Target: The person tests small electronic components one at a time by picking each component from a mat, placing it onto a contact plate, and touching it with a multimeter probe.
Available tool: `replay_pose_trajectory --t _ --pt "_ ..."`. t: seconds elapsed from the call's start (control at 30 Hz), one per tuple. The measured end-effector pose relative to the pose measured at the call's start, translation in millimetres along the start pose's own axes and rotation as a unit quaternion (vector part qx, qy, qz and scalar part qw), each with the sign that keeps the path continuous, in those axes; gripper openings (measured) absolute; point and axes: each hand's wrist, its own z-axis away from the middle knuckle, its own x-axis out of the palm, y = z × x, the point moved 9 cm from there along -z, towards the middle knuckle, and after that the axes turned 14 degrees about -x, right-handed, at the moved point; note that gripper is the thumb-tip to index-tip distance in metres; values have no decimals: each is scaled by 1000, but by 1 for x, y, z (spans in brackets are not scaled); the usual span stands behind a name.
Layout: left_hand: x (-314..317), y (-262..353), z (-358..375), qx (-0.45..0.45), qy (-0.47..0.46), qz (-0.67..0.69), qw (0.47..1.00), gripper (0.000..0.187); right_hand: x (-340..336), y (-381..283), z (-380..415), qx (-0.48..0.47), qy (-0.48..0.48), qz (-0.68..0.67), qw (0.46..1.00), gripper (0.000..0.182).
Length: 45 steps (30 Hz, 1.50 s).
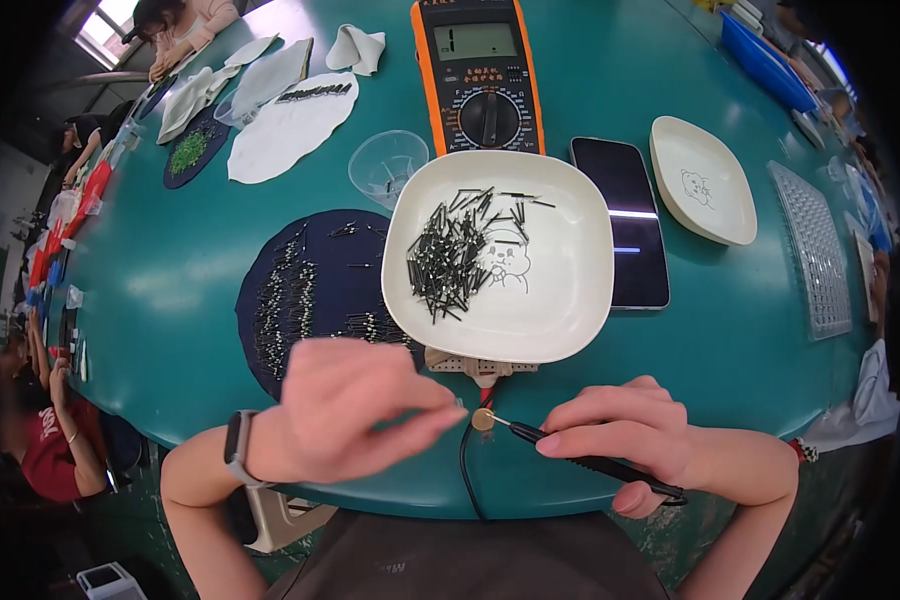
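Head view: I am at the testing step, as I judge it, with a small brass-coloured disc (483, 419) pinched at the tips of my left hand (355, 410), thumb and forefinger closed on its edge so that it stands just over the near rim of the bench (170, 280). My right hand (635, 435) is clenched round a black probe (570, 455), held like a pen, and its metal tip touches the disc from the three o'clock side. A black lead (467, 480) drops from near the disc toward six o'clock and out of sight under the bench edge. At twelve o'clock from my hands lies a white plate (560, 300) with a heap of small black pins (450, 262) on its nine o'clock half; under its near edge I can see a pale breadboard (475, 366), mostly hidden. Beyond the plate, further toward twelve, sits the orange multimeter (477, 75); its display shows something, but I cannot read it from here. At three o'clock of the plate lies a dark phone (625, 225), and past it a second, smaller white dish (705, 180). At nine o'clock of the plate a dark round mat (320, 280) carries rows of more pins. The next move, I think, calls for a steady tip on the disc and a glance up at the meter, without my left fingertips slipping onto the contact point.
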Motion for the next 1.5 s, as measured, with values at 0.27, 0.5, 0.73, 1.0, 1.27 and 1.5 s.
replay_pose_trajectory --t 0.27,0.5,0.73,1.0,1.27,1.5 --pt "-17 -50 -13 -20 20 -467 884 14 0 1 2 -6 5 -9 1000 56" --pt "-23 -39 -19 -6 60 -413 909 17 0 0 1 0 -13 -9 1000 55" --pt "18 -3 1 -36 -78 60 995 18 1 1 2 3 -24 3 1000 54" --pt "36 -12 2 -68 -100 93 988 16 3 1 2 11 -33 -7 999 54" --pt "37 -13 1 -70 -104 90 988 15 3 1 1 7 -33 4 999 54" --pt "37 -11 1 -60 -99 90 989 16 3 0 2 3 -25 -9 1000 55"
